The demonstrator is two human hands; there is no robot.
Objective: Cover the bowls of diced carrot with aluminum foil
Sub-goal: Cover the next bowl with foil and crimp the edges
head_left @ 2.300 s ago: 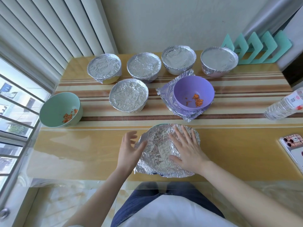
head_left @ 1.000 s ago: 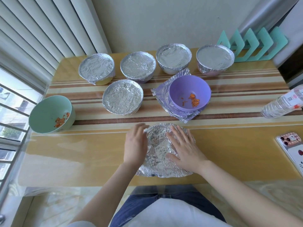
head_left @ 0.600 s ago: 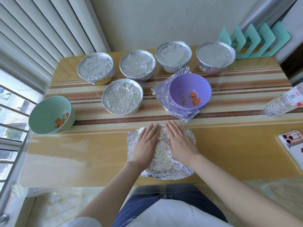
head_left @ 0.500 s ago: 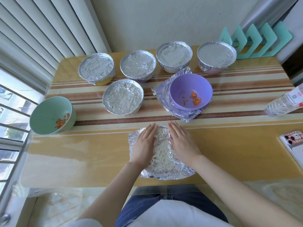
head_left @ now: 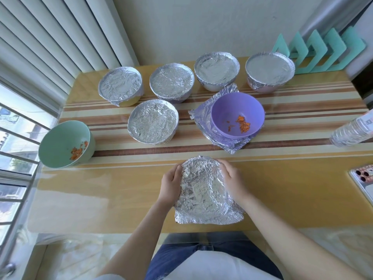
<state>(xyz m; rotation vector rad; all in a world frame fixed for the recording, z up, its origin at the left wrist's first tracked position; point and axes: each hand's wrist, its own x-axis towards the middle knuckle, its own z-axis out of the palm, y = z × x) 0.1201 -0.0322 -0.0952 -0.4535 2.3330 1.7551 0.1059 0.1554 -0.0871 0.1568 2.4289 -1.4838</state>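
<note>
Both hands now cup the sides of the foil [head_left: 202, 190]. The left hand [head_left: 171, 184] and right hand [head_left: 232, 178] curl their fingers over its far edges, pressing it down round a bowl hidden underneath. Half a second earlier they lay flat on top of it, side by side, fingers straight. The sheet's far corners, spread out then, are now folded down. Its near edge still flares loose on the desk [head_left: 101, 190].

The desk is glossy yellow wood, with brown and cream stripes running across it beyond the foil. Beyond the foil to the right, a purple bowl [head_left: 238, 106] holding carrot [head_left: 243, 125] stands on spare foil [head_left: 201, 118]. Beyond to the left are five covered bowls [head_left: 153, 123], one nearer and four in a row behind. Far left of the foil, at the desk's edge, an uncovered green bowl [head_left: 60, 142] holds carrot too. Far right lie a bottle [head_left: 353, 132] and a phone [head_left: 363, 178], both cut off by the frame. Blinds [head_left: 50, 37] and a window [head_left: 12, 138] stand left, and a teal rack [head_left: 319, 51] is at the far right corner.

Bare desk lies on either side of the foil. The desk's near edge is close behind the foil's loose flap.
</note>
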